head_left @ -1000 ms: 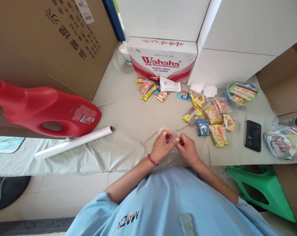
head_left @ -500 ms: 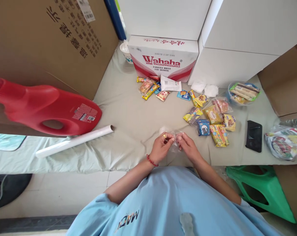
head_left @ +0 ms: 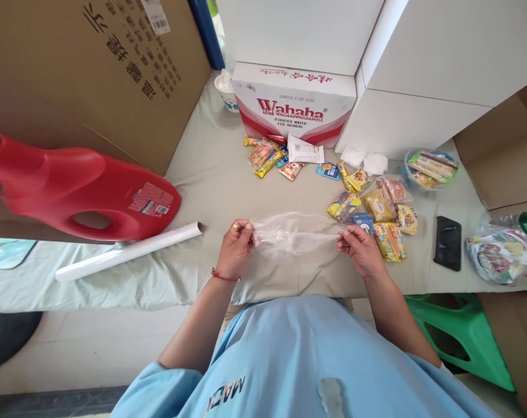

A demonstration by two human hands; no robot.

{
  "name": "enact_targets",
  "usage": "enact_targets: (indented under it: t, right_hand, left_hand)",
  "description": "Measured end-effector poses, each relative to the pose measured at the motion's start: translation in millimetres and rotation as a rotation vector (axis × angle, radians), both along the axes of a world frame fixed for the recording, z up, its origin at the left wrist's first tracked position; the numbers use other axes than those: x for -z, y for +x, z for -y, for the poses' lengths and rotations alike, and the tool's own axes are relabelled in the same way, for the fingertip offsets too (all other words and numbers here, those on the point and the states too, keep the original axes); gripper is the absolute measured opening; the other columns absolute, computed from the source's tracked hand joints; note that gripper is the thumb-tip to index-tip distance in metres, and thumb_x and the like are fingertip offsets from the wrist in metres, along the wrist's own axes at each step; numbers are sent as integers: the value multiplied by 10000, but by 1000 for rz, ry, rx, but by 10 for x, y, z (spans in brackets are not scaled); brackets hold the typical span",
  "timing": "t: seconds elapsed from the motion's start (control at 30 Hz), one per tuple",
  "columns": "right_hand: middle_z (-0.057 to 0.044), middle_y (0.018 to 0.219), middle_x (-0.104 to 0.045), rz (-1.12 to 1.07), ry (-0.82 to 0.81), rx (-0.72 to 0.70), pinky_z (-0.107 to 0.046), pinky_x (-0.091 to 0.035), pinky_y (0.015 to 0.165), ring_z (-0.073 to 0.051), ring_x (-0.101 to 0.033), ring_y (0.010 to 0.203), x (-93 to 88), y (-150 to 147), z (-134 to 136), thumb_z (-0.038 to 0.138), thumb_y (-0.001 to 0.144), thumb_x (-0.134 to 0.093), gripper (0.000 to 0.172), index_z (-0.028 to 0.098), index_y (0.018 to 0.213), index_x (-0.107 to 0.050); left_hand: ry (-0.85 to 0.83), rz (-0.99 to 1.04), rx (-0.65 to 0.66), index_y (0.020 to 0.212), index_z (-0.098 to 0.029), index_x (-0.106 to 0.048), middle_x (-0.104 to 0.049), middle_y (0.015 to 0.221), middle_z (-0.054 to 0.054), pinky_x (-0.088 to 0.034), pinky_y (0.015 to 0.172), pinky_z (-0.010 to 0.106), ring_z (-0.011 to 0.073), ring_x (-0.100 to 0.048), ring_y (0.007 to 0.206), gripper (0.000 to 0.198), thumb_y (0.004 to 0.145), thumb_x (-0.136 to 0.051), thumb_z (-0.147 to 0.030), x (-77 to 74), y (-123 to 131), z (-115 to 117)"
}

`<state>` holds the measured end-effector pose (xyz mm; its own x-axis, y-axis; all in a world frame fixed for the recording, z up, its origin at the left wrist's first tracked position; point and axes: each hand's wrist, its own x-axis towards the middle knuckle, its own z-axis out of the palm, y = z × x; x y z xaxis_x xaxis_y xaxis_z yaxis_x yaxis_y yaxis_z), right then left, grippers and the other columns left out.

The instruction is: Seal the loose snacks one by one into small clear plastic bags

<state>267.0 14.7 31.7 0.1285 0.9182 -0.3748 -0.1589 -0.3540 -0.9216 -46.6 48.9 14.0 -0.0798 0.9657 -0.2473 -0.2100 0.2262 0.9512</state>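
Looking through head cam: left hand (head_left: 236, 248), wearing gold-coloured ring (head_left: 235, 226) and red cord bracelet (head_left: 225, 276), is pinching one end of clear, thin, wrinkled plastic film (head_left: 291, 232); right hand (head_left: 362, 251) is pinching other end. Both grips sitting narrow, holding just film. Film's stretching sideways between hands, over beige cloth (head_left: 223, 191). Right hand's hovering just beside small blue square packet (head_left: 364, 222). Glossy white tube (head_left: 128, 254) lying off left, beside red plastic jug (head_left: 93, 180).

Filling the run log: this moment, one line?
left hand: pinching clear plastic film; right hand: pinching opposite side; film: spread between hands; snack packets: near right hand
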Motion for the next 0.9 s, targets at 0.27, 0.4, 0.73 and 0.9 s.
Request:
enact_targets:
  t: [0.27,0.4,0.73,0.9]
  right_hand:
    - [8,768,-650,-45,12,44,-241,-518,574,-120,-599,647,-11,-36,-6,560,707,-867,421,224,814,-636]
    - [-5,774,-648,1,40,-20,-277,-548,600,-141,-604,652,-10,-169,55,614,755,-812,434,230,832,-626]
    - [-108,1160,-688,393,608,-495,-434,-590,932,-241,-685,1048,-174,-489,412,321,997,-584,129,284,1021,-706]
    - [-114,1237,-695,525,754,-564,-396,-576,962,-225,-683,1126,-205,-502,498,225,1009,-532,182,283,1093,-683]
  left_hand:
    - [72,-189,-6,862,-198,-593,-586,647,-47,-453,559,208,89,-570,554,353,819,-771,-500,-64,-380,-178]
    - [-14,-202,-298,921,-220,-537,-647,804,-38,-486,552,188,126,-708,673,431,769,-789,-535,-156,-346,-175]
    - [-201,-388,304,943,-220,-660,-717,806,51,-505,592,315,235,-684,680,535,703,-791,-681,-216,450,-90]
    - [42,-406,258,735,-218,-630,-640,735,-2,-484,778,319,202,-606,770,233,620,-819,-291,-178,690,-345]
